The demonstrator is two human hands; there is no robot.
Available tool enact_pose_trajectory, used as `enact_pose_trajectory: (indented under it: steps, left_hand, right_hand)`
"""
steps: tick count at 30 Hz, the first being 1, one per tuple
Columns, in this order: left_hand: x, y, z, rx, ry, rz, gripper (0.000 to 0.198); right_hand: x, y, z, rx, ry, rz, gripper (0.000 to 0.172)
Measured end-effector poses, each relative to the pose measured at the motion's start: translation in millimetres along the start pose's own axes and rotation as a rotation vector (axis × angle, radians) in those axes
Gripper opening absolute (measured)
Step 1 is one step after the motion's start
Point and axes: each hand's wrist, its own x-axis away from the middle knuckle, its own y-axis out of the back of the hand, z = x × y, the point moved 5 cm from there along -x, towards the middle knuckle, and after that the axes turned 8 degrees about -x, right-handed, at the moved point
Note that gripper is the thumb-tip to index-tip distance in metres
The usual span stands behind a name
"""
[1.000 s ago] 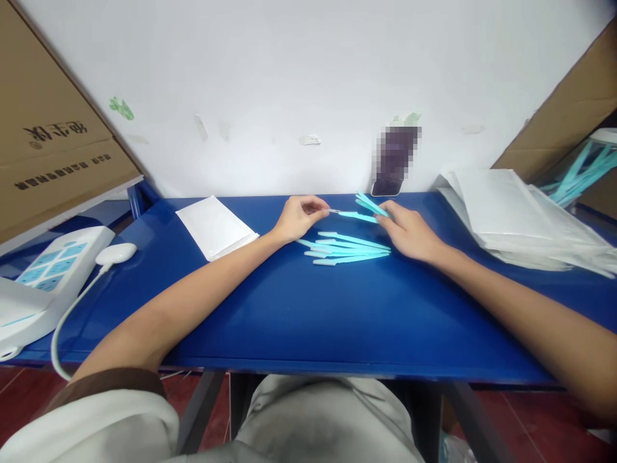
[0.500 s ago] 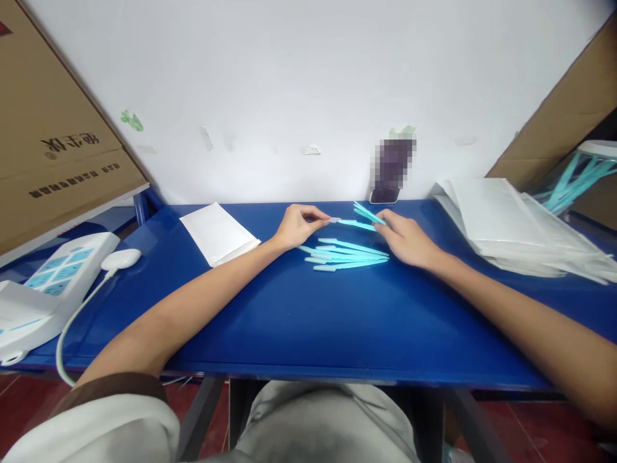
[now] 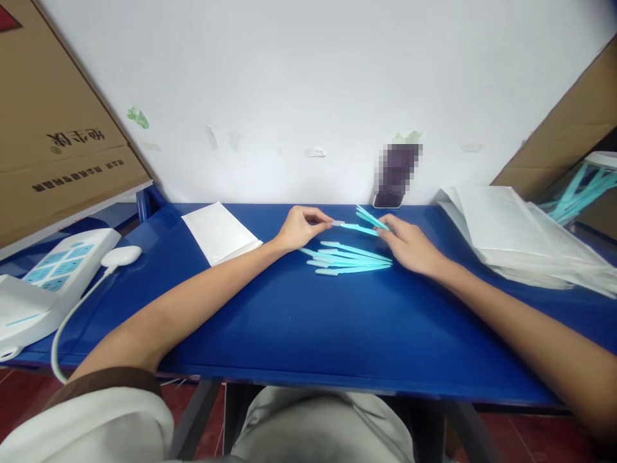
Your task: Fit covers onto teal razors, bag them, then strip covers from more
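Observation:
My left hand (image 3: pixel 301 229) pinches the pale, see-through blade cover at one end of a turquoise eyebrow razor (image 3: pixel 359 228). The handle end of that razor reaches to my right hand (image 3: pixel 407 244), whose fingers are closed on it. A few more turquoise razors (image 3: pixel 370 217) stick up out of the right hand, fanned away from the table. Just below both hands, several razors (image 3: pixel 354 258) lie in a loose fan on the blue table (image 3: pixel 308 321), their covered ends pointing left. The right fingertips are partly hidden.
White envelopes (image 3: pixel 222 233) lie at left, near a power strip (image 3: pixel 62 270) with a white plug and cable (image 3: pixel 120 257). A stack of white plastic bags (image 3: pixel 511 231) is at right. A phone (image 3: pixel 395 173) leans on the wall. Beyond the bags, a clear container (image 3: pixel 585 186) holds more razors.
Both hands keep the same hold on the razors. The whole view has shifted slightly; the razors on the table lie as before.

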Motion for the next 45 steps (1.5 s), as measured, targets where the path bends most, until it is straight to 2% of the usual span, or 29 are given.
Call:
enact_pose_trajectory:
  steps: [12, 20, 25, 28, 30, 32, 35, 38, 42, 45]
  left_hand:
    - [-2, 2.7, 5, 0.046, 0.007, -0.075, 0.014]
    - [-1, -2.8, -3, -0.035, -0.027, 0.052, 0.015]
    - [-5, -9.4, -7, -0.053, -0.022, 0.153, 0.022]
    - [-14, -5.7, -5, -0.031, 0.007, 0.193, 0.025]
    - [-22, 3.3, -4, -0.042, -0.006, 0.239, 0.032]
    - [-28, 18.2, -2, -0.15, -0.072, 0.275, 0.036]
    - [-30, 45.0, 8, -0.484, -0.162, 0.261, 0.032]
    - [-23, 62.6, 26, -0.727, -0.12, 0.232, 0.038]
    - [-12, 61.0, 44, -0.848, 0.0, 0.333, 0.048]
    - [-10, 56.8, 44, -0.875, 0.012, 0.374, 0.046]
  right_hand:
    - [-1, 0, -5, -0.048, -0.011, -0.024, 0.028]
    - [-4, -3, -5, -0.062, 0.022, -0.022, 0.027]
    - [-16, -11, 2, -0.152, 0.077, 0.036, 0.029]
    - [-29, -15, 4, -0.179, 0.113, 0.051, 0.03]
    - [-37, -17, 5, -0.182, 0.124, 0.048, 0.029]
    - [-43, -18, 4, -0.172, 0.111, 0.037, 0.029]
    - [-48, -18, 1, -0.127, 0.097, 0.029, 0.029]
    - [-54, -21, -1, -0.074, 0.126, 0.065, 0.028]
    - [-70, -30, -1, -0.038, 0.175, 0.116, 0.029]
    - [-82, -39, 0, -0.034, 0.206, 0.152, 0.031]
